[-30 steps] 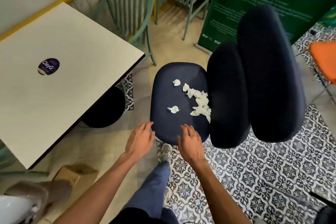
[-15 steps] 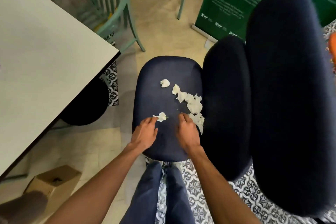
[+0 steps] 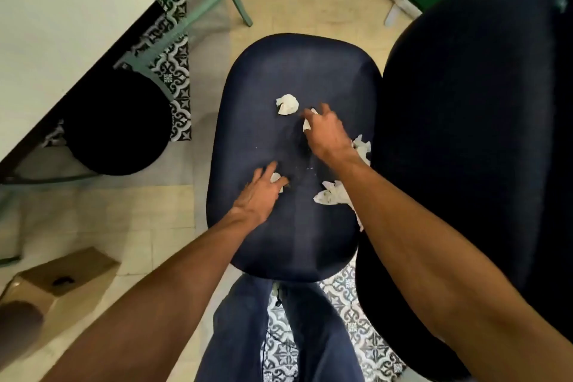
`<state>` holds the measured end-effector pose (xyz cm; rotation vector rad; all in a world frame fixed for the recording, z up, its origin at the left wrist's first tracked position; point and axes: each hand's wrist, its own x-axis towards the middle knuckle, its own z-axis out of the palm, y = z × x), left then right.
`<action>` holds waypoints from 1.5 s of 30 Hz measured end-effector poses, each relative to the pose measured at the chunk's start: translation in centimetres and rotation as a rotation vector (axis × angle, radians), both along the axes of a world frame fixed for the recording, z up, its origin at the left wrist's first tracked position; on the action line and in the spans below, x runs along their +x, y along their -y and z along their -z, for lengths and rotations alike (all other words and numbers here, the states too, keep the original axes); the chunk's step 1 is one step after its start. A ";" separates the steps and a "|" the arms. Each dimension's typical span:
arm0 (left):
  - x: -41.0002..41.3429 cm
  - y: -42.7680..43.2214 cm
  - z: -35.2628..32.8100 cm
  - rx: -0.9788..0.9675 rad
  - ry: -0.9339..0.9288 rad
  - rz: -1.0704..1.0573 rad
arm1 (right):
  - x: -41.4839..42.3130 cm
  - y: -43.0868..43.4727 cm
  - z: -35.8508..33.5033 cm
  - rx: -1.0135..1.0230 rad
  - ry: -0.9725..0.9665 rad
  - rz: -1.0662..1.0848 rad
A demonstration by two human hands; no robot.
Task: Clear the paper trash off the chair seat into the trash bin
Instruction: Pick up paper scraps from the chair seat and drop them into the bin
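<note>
Left hand [image 3: 263, 193] fingers [image 3: 267, 169] curl around small paper scrap [image 3: 275, 178] at middle of chair seat [image 3: 263, 77]. Right hand [image 3: 327, 132] fingers [image 3: 324, 110] pinch white scrap [image 3: 306, 125]. Crumpled ball [image 3: 287, 104], torn pieces [image 3: 331, 196] lie loose on seat. Risk: right forearm [image 3: 403, 211] brushes torn pieces onto floor [image 3: 279, 3].

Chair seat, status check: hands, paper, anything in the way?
Left hand pinches small scrap; right hand grips torn piece. Crumpled ball and loose pile lie on chair seat. Backrest crowds the pile.
</note>
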<state>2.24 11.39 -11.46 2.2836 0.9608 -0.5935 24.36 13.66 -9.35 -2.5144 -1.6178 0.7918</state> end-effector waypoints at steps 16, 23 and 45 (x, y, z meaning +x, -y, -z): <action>-3.2 -1.2 -5.7 0.076 0.274 -0.391 | -4.4 1.8 -3.7 0.043 -0.123 0.253; -7.1 1.8 -17.6 0.150 0.431 -0.673 | -9.7 5.6 -16.9 0.265 -0.226 0.298; -30.4 21.0 -41.2 0.509 0.586 -1.153 | -31.3 19.6 -41.0 0.613 -0.409 -0.301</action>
